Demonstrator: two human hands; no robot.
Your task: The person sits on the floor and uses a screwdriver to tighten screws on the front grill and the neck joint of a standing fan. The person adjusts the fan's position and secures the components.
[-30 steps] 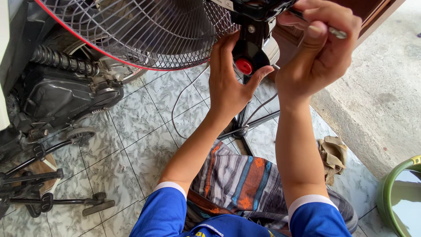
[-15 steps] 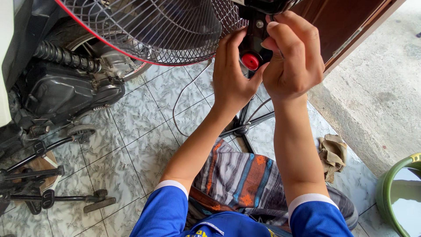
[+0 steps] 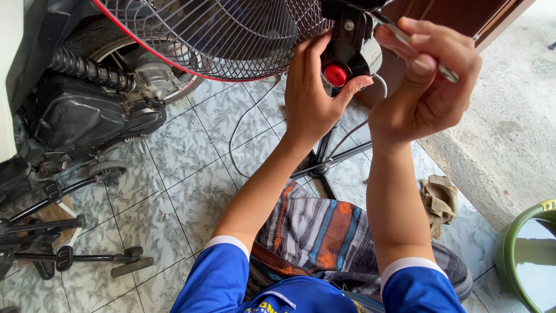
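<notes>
A person in blue sleeves works on a standing fan, seen from above. The fan's black control housing (image 3: 347, 43) sits at the top middle of the view, just right of the round wire fan guard (image 3: 202, 35), which has a red rim. The housing is a narrow block of glossy black plastic with one red knob (image 3: 335, 75) at its lower end and one small screw head near its top. Its long axis runs up and down in the view, with the knob end pointing toward the person.

The left hand (image 3: 313, 95) cups the housing from the left, fingers narrow around it and the thumb pressed just beside the red knob. The right hand (image 3: 425, 87) is closed tightly on one slim metal tool (image 3: 405, 39), perhaps a screwdriver; its shaft slants from upper left to lower right, the upper end touching the housing.

Below the hands, the fan's black stand legs (image 3: 330, 159) spread across the grey tiled floor (image 3: 174, 191). One thin grey cord (image 3: 237, 139) curves over the tiles. One crumpled rag (image 3: 439, 200) lies near the floor's right edge, and one green bucket (image 3: 509, 255) sits at the lower right corner. A motorbike (image 3: 75, 116) fills the left side.
</notes>
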